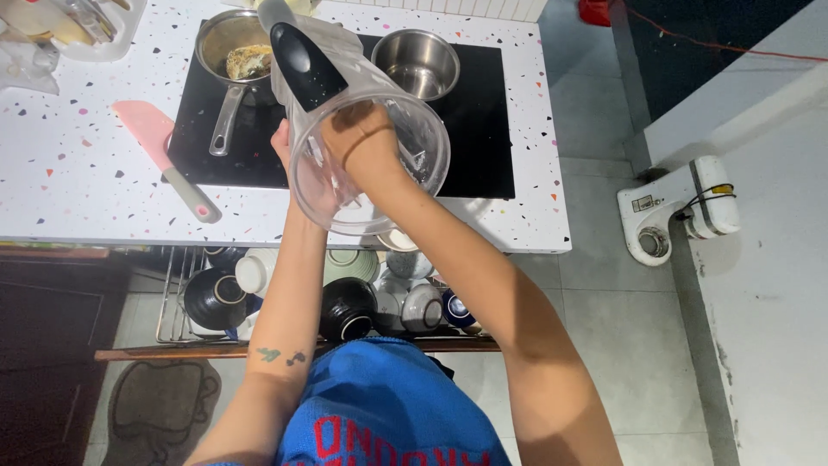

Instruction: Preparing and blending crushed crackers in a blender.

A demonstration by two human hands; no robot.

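two hands on clear blender jug [405,129] | left hand [283,142] grips outside | right hand [366,138] reaches inside, grip unclear

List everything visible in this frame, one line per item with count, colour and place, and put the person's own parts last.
Blender jug: one, clear with a black handle, held over the counter edge.
Induction hob: one, black, set on the counter.
Saucepan: one, steel, long handle, food inside, hob's left side.
Pot: one, steel, empty, hob's right side.
Knife: one, pink blade, grey handle, counter left of the hob.
Counter: one, white with coloured speckles.
Bowls: several, black, white and green, in the wire rack under the counter.
Blender base: one, white, on the floor at right.
Mat: one, grey, floor lower left.
Left hand: grips the jug from outside.
Right hand: reaches inside the jug.
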